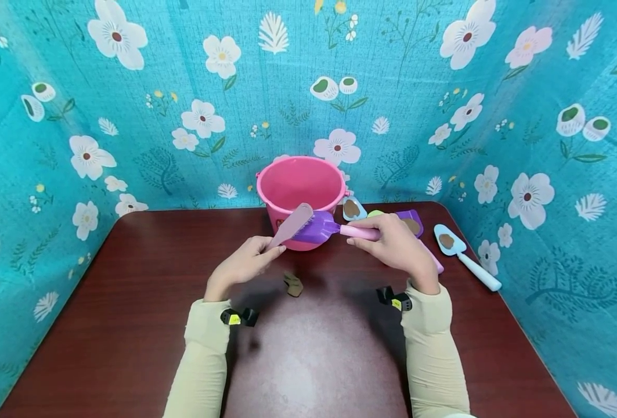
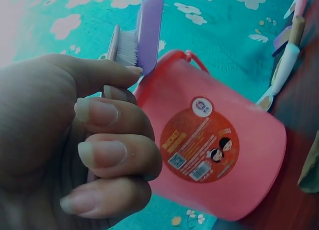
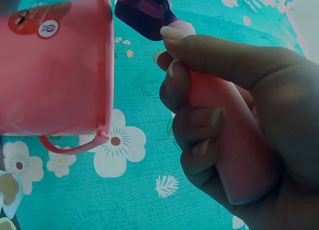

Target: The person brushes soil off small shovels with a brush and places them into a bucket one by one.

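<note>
My left hand (image 1: 244,262) holds a pink brush (image 1: 299,218) by its handle. Its white bristles (image 2: 127,49) face the purple blade of a toy shovel (image 1: 318,228) and appear to touch it. The fingers of my right hand (image 1: 394,242) are curled round the shovel's pink handle (image 3: 227,135). Brush and shovel are held up in front of a pink bucket (image 1: 303,183), overlapping its near rim in the head view. The bucket stands upright and bears a round red label (image 2: 199,145). The shovel blade's inner face is partly hidden behind the brush.
On the table's right side lie a light-blue shovel (image 1: 450,240) with a brown patch, a purple shovel (image 1: 411,219) and another light-blue one (image 1: 353,207). A small brown folded piece (image 1: 293,284) lies before the bucket. Teal floral cloth (image 1: 287,98) surrounds the table.
</note>
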A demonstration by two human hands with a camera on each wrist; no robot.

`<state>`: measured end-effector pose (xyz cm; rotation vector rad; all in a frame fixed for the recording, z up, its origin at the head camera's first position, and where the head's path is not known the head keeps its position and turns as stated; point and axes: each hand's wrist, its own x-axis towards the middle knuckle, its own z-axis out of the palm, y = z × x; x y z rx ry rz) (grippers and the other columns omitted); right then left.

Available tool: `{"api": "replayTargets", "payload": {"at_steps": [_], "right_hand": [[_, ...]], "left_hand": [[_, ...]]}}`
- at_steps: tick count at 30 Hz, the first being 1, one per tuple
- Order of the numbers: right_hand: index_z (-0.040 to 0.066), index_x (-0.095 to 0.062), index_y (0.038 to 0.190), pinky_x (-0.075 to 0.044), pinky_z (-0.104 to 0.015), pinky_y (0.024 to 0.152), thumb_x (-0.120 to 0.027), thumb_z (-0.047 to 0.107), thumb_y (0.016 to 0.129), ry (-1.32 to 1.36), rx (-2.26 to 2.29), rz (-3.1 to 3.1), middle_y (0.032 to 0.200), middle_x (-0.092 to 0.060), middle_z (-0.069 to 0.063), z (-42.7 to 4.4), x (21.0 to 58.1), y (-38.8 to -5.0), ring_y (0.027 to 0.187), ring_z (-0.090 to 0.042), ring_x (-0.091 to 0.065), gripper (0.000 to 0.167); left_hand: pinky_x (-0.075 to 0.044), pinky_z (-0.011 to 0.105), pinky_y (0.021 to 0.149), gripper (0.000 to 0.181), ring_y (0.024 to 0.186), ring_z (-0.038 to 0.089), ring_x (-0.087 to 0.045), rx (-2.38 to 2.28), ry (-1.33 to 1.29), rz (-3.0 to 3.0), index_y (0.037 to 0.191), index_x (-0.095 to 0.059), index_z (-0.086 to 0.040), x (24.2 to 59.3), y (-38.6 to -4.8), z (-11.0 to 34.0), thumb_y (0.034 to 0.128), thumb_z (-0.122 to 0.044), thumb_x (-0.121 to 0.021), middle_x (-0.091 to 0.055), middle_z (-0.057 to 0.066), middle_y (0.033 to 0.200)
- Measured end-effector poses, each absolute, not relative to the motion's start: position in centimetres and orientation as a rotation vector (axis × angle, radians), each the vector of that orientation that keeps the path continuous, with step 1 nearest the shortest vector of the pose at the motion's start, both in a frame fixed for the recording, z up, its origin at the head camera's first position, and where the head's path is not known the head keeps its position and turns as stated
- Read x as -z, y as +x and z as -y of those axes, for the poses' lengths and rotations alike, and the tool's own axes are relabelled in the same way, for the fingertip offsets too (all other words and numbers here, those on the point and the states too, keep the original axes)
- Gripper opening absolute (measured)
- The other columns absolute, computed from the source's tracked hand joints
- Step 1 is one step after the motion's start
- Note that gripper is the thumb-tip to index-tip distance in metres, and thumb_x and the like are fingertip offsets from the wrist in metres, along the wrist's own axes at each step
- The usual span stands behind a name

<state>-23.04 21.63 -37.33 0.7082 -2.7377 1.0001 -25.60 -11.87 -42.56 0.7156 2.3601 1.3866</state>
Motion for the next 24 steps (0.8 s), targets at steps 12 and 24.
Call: {"api": "replayTargets", "payload": {"at_steps": [12, 24], "right_hand": [[0.012, -0.074, 0.124, -0.053, -0.031, 0.061, -0.084, 0.022, 0.085, 0.709, -1.029, 2.726, 0.092, -0.071, 0.000, -21.9, 37.4, -23.0, 0.075, -0.017, -0.061, 0.041], [0.012, -0.076, 0.119, -0.054, -0.031, 0.066, -0.084, 0.026, 0.085, 0.761, -0.978, 2.733, 0.096, -0.075, 0.001, -20.6, 37.3, -23.3, 0.085, -0.016, -0.061, 0.037]], "left_hand": [[-0.029, 0.026, 0.046, 0.029, 0.048, 0.013, -0.034, -1.439, 0.741, -2.361, 0.084, -0.053, -0.008, 42.4, -25.6, 12.1, 0.1035, -0.028, -0.060, -0.042, 0.003, 0.056], [-0.031, 0.025, 0.047, 0.029, 0.049, 0.013, -0.036, -1.387, 0.822, -2.317, 0.085, -0.056, -0.009, 42.4, -25.2, 10.4, 0.1044, -0.030, -0.058, -0.042, 0.000, 0.058]]}}
